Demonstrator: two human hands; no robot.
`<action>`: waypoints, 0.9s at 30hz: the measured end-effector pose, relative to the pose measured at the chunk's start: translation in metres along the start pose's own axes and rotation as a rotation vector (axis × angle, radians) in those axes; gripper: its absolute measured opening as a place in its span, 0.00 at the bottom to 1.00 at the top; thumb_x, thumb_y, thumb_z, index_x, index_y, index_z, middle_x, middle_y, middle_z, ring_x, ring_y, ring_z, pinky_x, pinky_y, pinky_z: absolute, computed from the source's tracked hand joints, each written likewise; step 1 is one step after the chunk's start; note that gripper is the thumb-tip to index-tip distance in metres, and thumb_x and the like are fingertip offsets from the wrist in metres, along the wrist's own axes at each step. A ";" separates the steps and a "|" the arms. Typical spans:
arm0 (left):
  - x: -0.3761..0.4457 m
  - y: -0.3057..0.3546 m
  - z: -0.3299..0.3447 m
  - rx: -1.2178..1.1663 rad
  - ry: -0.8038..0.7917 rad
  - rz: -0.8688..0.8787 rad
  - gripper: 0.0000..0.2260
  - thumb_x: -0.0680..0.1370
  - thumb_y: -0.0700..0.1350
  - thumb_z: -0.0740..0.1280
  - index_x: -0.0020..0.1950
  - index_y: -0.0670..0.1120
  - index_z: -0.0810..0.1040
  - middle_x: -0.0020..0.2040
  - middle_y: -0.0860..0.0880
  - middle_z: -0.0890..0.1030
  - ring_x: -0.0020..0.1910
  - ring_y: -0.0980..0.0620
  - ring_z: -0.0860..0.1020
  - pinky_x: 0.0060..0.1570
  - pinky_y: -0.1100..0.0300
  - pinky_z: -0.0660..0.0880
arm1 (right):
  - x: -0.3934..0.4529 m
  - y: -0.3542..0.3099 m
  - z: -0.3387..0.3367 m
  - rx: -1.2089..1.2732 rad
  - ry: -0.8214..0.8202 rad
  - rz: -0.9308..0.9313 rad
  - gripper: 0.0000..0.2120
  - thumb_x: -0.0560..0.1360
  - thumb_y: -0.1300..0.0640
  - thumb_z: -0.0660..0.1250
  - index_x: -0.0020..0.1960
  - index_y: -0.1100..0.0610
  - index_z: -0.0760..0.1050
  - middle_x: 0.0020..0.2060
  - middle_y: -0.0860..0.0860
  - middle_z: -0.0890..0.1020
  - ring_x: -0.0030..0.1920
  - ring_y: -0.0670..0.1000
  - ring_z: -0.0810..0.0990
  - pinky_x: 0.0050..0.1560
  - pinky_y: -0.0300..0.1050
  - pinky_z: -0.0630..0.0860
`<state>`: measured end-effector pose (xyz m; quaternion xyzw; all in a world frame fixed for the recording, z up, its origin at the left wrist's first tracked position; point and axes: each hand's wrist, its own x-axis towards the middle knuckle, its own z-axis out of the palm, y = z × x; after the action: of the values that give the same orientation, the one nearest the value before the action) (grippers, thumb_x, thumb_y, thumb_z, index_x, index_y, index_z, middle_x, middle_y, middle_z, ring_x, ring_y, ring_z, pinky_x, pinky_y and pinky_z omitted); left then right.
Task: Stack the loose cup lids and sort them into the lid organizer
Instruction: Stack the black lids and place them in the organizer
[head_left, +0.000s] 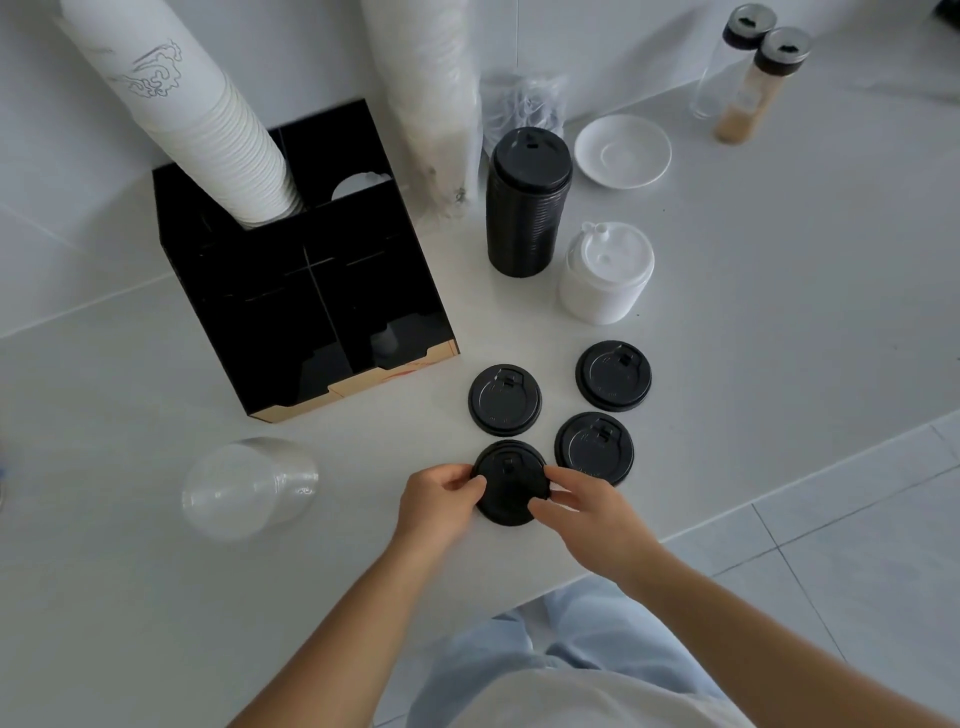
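— Lid organizer, the black box: where did it stand?
— On the white counter, left of centre, open side up, its long sides running away from the person. A leaning column of white paper cups rose from a back compartment; the front compartments looked dark, and I could not tell what they held.
— And around it?
— A second, wrapped column of cups leaned just right of the box. Next came a tall upright stack of black lids, then a shorter stack of white lids beside it. A nest of clear cups lay on its side near the front left.
— The loose ones?
— Three loose black lids lay flat, tops up, sip tabs pointing away, between the stacks and the hands.
— And the grip?
— The left hand and right hand pinched a fourth black lid by opposite rims, flat over the counter edge, touching its right neighbour's outline.
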<state>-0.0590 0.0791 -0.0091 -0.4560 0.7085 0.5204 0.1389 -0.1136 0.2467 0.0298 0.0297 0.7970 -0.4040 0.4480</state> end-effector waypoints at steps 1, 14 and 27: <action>-0.002 0.000 0.000 0.000 -0.005 0.001 0.11 0.74 0.42 0.70 0.56 0.42 0.84 0.46 0.48 0.85 0.46 0.52 0.82 0.52 0.59 0.77 | -0.001 -0.001 -0.001 0.013 -0.008 0.004 0.26 0.76 0.51 0.68 0.73 0.53 0.69 0.63 0.49 0.80 0.62 0.47 0.77 0.50 0.36 0.74; -0.019 0.032 0.014 0.047 -0.092 0.121 0.12 0.73 0.47 0.71 0.55 0.48 0.84 0.47 0.53 0.85 0.49 0.54 0.83 0.56 0.51 0.79 | -0.013 0.019 -0.032 0.167 0.166 -0.036 0.21 0.75 0.54 0.71 0.67 0.51 0.77 0.51 0.46 0.84 0.42 0.42 0.81 0.43 0.36 0.72; 0.000 0.094 0.070 0.365 -0.164 0.281 0.12 0.75 0.46 0.68 0.57 0.46 0.83 0.50 0.50 0.86 0.48 0.54 0.81 0.49 0.64 0.74 | 0.002 0.043 -0.067 0.430 0.293 0.082 0.10 0.76 0.56 0.69 0.56 0.47 0.77 0.45 0.48 0.84 0.48 0.52 0.84 0.46 0.44 0.78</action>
<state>-0.1525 0.1438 0.0186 -0.2767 0.8336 0.4331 0.2022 -0.1438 0.3201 0.0198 0.2148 0.7472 -0.5371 0.3271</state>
